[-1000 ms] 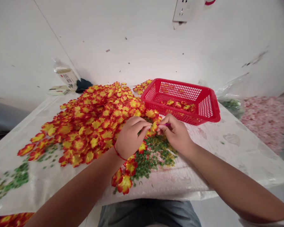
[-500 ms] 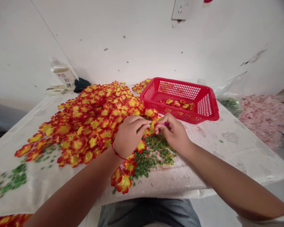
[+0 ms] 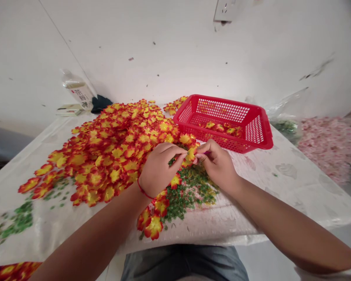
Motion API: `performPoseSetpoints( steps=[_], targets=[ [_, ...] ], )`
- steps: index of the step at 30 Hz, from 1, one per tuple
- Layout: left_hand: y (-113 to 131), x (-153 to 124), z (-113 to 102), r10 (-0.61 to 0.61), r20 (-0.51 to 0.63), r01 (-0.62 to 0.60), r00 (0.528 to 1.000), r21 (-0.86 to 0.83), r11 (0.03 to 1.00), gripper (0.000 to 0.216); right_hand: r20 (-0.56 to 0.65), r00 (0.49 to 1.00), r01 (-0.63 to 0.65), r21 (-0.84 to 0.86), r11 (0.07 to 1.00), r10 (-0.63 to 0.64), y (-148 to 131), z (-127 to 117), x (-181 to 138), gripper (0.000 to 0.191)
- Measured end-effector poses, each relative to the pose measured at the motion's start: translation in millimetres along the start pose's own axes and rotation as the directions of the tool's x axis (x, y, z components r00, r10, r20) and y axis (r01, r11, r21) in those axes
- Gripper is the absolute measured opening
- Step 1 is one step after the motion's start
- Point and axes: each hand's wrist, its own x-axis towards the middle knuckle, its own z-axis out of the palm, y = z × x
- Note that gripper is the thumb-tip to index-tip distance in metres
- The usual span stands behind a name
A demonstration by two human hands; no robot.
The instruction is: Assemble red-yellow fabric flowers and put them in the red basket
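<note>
My left hand (image 3: 158,168) and my right hand (image 3: 216,162) meet over the table, both pinched on one red-and-yellow fabric flower (image 3: 190,155) held between their fingertips. A thin purple stick-like piece shows at my right fingers. Under the hands lies a heap of small green plastic pieces (image 3: 190,191). A big pile of the same red-and-yellow flowers (image 3: 114,148) spreads to the left of the hands.
A red mesh basket (image 3: 259,130) with a few flowers inside stands just beyond my right hand. A bottle (image 3: 77,91) and a small box stand at the back left by the wall. Pink flowers (image 3: 329,144) and a plastic bag lie at the right.
The hands have stayed together on the flower; my right fingers have closed in more tightly and the purple piece shows less.
</note>
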Motion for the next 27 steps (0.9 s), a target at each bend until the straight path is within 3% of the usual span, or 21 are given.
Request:
performPoseSetpoints(
  steps=[18, 24, 27],
  targets=[
    [3, -4, 7, -0.071, 0.027, 0.073, 0.997, -0.059, 0.996, 0.013, 0.033, 0.999, 0.006, -0.026, 1.000, -0.005, -1, 0, -4, 0.043],
    [-9, -4, 3, 0.132, 0.053, -0.137, 0.990, 0.105, 0.985, 0.016, 0.041, 0.999, 0.004, -0.015, 1.000, -0.004, 5, 1, 3, 0.046],
    [-11, -5, 2, 0.140, 0.046, -0.145, 0.989, 0.163, 0.976, 0.017, 0.039, 0.999, 0.028, -0.041, 0.999, -0.027, 9, 0, 4, 0.043]
  ],
)
